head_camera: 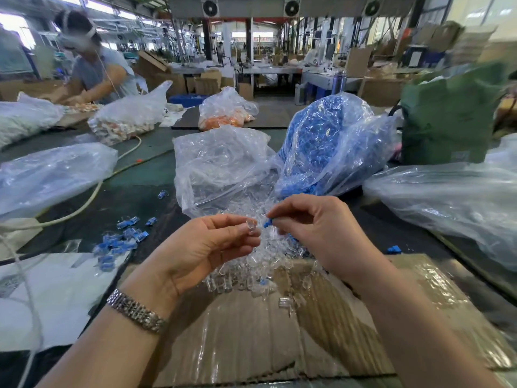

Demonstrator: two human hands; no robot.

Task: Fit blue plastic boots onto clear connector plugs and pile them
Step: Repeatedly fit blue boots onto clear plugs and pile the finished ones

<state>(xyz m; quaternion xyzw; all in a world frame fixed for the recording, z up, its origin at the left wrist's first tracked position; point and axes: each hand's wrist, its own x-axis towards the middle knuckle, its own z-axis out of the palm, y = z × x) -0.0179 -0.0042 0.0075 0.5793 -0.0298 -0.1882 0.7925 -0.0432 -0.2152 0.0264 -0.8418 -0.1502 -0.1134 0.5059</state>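
The left hand [201, 247] pinches a clear plug [251, 227] between thumb and fingertips, its other fingers loosely curled; the right hand [316, 228] pinches a blue boot [268, 223] at its fingertips, just beside the plug and not yet on it. Both are held above the loose heap of plugs [251, 273] that spills from the clear bag [221, 163] onto the cardboard [251, 331] at the near edge of the counter [145, 175]. The step in hand looks to be the joining. To do it well, the boot's open end should face the plug's back end squarely, the two in one line, and the push should run straight until the boot seats; a skewed start would likely jam or slip, since both parts are small and smooth. The grip on the plug should leave its rear end free. Finished pieces [117, 242] lie piled to the left of the cardboard, and the bag of boots [321, 147] stands behind the right hand.
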